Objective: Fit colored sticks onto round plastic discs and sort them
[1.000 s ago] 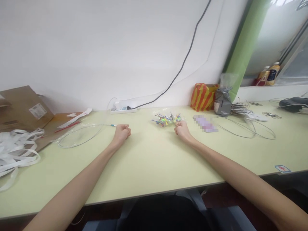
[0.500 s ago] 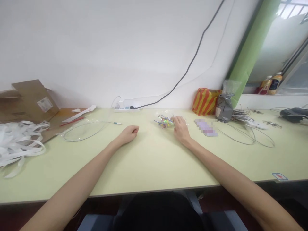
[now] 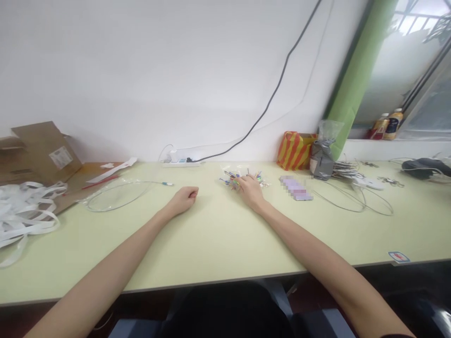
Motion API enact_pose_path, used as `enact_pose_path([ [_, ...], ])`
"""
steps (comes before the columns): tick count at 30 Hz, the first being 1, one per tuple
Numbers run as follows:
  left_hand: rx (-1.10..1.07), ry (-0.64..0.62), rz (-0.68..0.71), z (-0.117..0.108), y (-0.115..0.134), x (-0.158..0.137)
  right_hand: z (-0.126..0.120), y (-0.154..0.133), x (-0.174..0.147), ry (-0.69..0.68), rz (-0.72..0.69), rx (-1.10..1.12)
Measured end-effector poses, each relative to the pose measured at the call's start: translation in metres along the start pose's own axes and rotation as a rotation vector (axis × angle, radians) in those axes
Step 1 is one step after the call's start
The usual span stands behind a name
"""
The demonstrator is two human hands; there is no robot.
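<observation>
A heap of small multicoloured pieces (image 3: 230,178), some blue, red, yellow and green with thin ends sticking out, lies on clear plastic on the table. They are too small to name surely. My right hand (image 3: 250,188) lies palm down over the heap, fingers spread and touching it; the fingertips are partly hidden among the pieces. My left hand (image 3: 186,198) rests on the table as a closed fist, left of the heap and apart from it. Nothing sticks out of the fist, and its palm side is hidden.
Left are a looped grey cable (image 3: 120,206), white straps (image 3: 24,211) and a cardboard box (image 3: 49,150). A power strip (image 3: 181,163) stands by the wall. Right are a blurred purple flat object (image 3: 298,188), a striped bag (image 3: 292,150), a grey bag (image 3: 321,159) and more cables (image 3: 366,206).
My right hand has moved left and down onto the coloured pieces, which now look more spread out. My left hand stays a fist, and the whole view has shifted slightly.
</observation>
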State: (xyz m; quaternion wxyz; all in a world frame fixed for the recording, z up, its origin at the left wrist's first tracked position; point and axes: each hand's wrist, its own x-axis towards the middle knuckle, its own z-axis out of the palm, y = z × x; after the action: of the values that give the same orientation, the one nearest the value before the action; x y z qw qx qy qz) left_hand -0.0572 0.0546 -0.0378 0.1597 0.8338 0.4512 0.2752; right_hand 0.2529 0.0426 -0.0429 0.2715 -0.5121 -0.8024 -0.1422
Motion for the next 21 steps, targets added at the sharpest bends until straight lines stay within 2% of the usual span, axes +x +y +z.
enact_pose_path([
  [9,0.055,0.005,0.023,0.001,0.013,-0.004,-0.007,-0.008,-0.009,0.136,-0.034,-0.064],
  [13,0.048,0.016,0.047,0.005,0.025,-0.005,-0.008,-0.016,-0.012,0.206,-0.057,0.021],
  [17,0.028,0.031,0.093,0.006,0.033,-0.004,-0.016,-0.027,-0.015,0.321,-0.040,0.304],
  [21,0.011,-0.020,0.168,0.009,0.044,-0.008,-0.028,-0.028,-0.014,0.395,0.089,0.745],
])
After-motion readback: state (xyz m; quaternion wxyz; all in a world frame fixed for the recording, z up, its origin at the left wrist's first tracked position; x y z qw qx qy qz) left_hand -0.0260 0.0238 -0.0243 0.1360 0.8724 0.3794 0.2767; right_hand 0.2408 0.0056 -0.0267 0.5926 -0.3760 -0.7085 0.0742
